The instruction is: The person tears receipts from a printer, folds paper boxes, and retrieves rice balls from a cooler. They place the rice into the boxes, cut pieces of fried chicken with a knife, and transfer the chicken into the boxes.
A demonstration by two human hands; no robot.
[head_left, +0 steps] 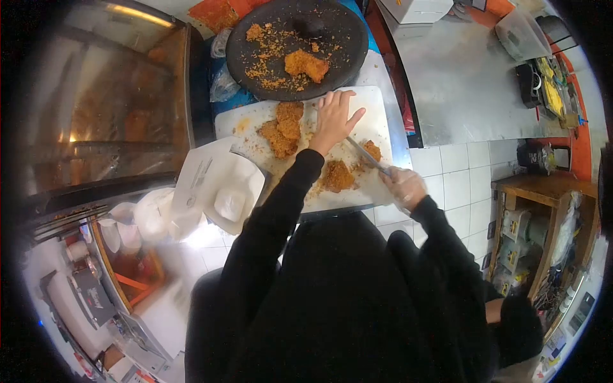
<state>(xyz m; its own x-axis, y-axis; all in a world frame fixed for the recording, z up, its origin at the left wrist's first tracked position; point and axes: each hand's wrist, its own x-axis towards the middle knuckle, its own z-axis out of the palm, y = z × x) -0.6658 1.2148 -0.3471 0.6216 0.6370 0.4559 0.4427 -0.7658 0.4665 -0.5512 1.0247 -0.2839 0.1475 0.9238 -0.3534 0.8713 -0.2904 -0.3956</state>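
My left hand (334,121) is over the upper middle of the white cutting board (377,102), fingers apart, near the tip end of a knife (365,152). My right hand (406,187), in a clear glove, is wrapped round the knife's handle at the board's right edge. The blade points up and left. Below the blade lies a piece of fried chicken (338,176), with a smaller piece (371,150) on its other side. Larger fried pieces (281,131) lie left of my left hand. Crumbs are scattered on the board.
A dark round stone mortar (246,51) with crumbs and a fried piece (306,65) stands beyond the board. An open white box (191,185) is at the board's left. A glass cabinet (121,108) stands far left, a steel counter (460,76) at the right.
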